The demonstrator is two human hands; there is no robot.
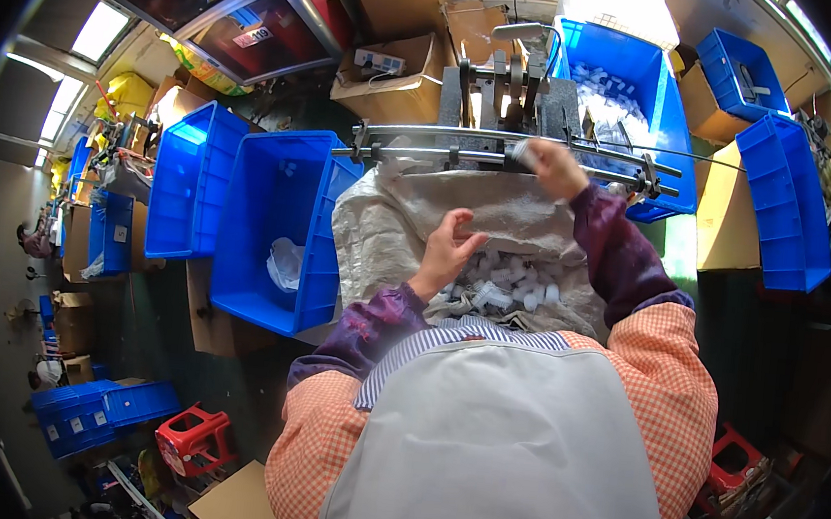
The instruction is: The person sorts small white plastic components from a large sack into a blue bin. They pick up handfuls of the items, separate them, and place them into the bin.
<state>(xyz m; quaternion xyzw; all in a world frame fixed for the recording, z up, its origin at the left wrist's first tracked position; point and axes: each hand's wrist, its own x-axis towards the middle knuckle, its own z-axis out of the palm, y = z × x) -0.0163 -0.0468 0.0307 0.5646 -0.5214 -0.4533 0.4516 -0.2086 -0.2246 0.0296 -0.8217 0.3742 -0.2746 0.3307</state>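
My right hand [557, 169] is raised at the metal rails [415, 153] of a bench machine [514, 90]. Its fingers are closed on a small whitish plastic piece, partly hidden and blurred. Lower and to the left, my left hand [448, 252] hovers with thumb and fingers apart, and nothing shows between them. Just beside and below it, a heap of small white translucent plastic pieces [504, 285] lies in the hollow of a pale woven sack cloth [375, 216]. The cloth spreads from under the rails toward my lap.
Behind the machine at the right, a blue bin [668, 109] holds more white pieces. A deep blue bin [277, 208] at left contains a clear plastic bag [285, 264]. Cardboard boxes [391, 84] stand at the back. A red stool [194, 438] is at lower left.
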